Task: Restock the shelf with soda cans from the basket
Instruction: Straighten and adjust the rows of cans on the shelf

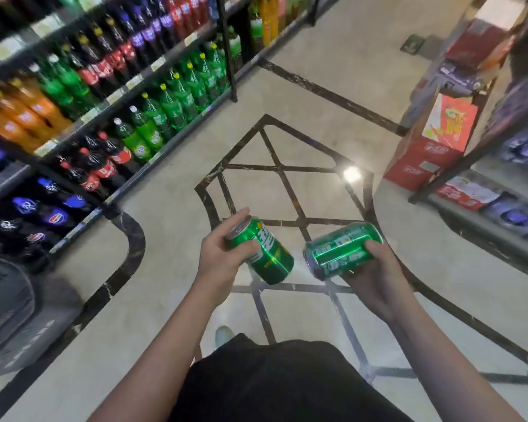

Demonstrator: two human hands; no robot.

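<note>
From the head camera, the left hand grips a green soda can, fingers and thumb curled round its upper end, the can tilted with its base pointing down and to the right. The right hand grips a second green can lying nearly on its side, thumb over the top of it and fingers beneath. The two cans sit near each other in front of the body, not touching, above the patterned floor.

The shelf, packed with soda bottles, runs up the left, well beyond the left hand. A dark grey container sits low to the left of the left arm; whether it is the basket I cannot tell.

By my reading this is the carry step: cans are in hand, not yet shelved. The next move calls for turning left, finding the can row, and righting both cans before setting them down.
</note>
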